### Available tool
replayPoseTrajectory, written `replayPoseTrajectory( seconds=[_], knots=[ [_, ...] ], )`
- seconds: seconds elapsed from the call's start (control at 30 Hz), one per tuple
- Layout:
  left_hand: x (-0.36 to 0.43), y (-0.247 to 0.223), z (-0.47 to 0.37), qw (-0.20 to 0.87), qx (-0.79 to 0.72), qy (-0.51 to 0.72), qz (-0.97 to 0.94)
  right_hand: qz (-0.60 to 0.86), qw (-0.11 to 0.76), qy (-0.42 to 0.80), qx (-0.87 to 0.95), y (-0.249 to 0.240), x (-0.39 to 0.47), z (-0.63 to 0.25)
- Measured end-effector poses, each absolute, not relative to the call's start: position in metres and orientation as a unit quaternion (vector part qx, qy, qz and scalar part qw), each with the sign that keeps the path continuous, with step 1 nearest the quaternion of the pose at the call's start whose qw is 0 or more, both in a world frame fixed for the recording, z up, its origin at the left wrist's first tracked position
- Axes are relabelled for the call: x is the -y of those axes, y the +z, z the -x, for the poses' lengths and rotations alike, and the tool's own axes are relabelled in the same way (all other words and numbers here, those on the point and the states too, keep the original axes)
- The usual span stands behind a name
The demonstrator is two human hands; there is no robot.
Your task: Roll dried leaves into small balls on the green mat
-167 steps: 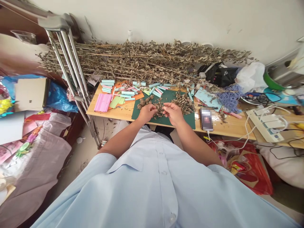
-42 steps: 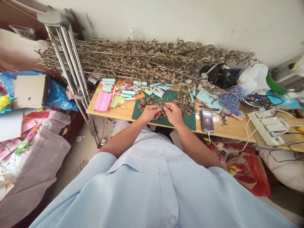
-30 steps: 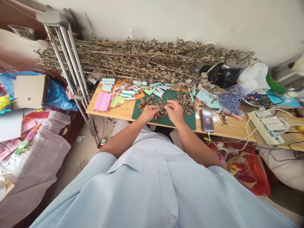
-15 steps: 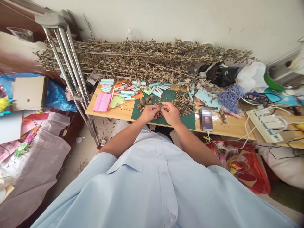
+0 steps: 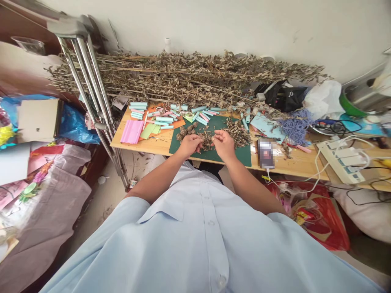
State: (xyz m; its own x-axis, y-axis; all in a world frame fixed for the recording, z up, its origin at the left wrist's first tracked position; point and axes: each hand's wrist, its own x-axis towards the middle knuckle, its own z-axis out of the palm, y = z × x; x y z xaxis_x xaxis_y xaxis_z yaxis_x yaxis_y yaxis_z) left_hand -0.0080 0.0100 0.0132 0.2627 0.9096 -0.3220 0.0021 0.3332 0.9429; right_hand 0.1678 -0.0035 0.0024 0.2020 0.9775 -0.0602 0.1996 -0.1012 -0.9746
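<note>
Left hand [image 5: 190,146] and right hand [image 5: 224,145] near each other over green mat [image 5: 242,157], fingers curled inward, dried leaf bits [image 5: 207,140] between. Brown clumps [image 5: 184,132] beside left hand; leaf heap [image 5: 238,133] beside right. Paper rolls [image 5: 164,119], dried stalks [image 5: 183,75] farther back. Crutches [image 5: 71,28] at left; phone [image 5: 265,153] on table [image 5: 159,147].

There are two bare hands, left hand [image 5: 189,146] and right hand [image 5: 224,144]; one dark green rectangular mat [image 5: 243,156]; one dark rectangular phone [image 5: 265,154]; one white plastic power strip [image 5: 340,159]. Pale blue paper rolls [image 5: 164,119] number over ten, round brown balls [image 5: 183,131] at least four.
</note>
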Motion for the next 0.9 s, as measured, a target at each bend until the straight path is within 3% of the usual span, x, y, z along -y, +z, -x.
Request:
replayPoseTrajectory(
  seconds=[0.13, 0.33, 0.57, 0.77, 0.9],
  knots=[
    [-0.011, 0.015, 0.01, 0.628, -0.51, 0.333, -0.484, 0.609, 0.466, 0.425, 0.481, -0.001, 0.002, -0.167],
    [-0.02, 0.006, 0.015, 0.472, -0.565, 0.303, -0.605, 0.61, 0.453, 0.401, 0.511, -0.004, -0.001, -0.17],
    [-0.02, -0.012, 0.027, 0.463, -0.545, 0.332, -0.614, 0.67, 0.467, 0.305, 0.49, -0.009, -0.008, -0.214],
    [0.0, -0.02, 0.031, 0.457, -0.5, 0.372, -0.635, 0.718, 0.365, 0.179, 0.565, -0.01, -0.004, -0.245],
    [0.006, -0.026, 0.03, 0.444, -0.457, 0.361, -0.681, 0.707, 0.301, 0.164, 0.618, -0.01, -0.004, -0.24]
  ],
)
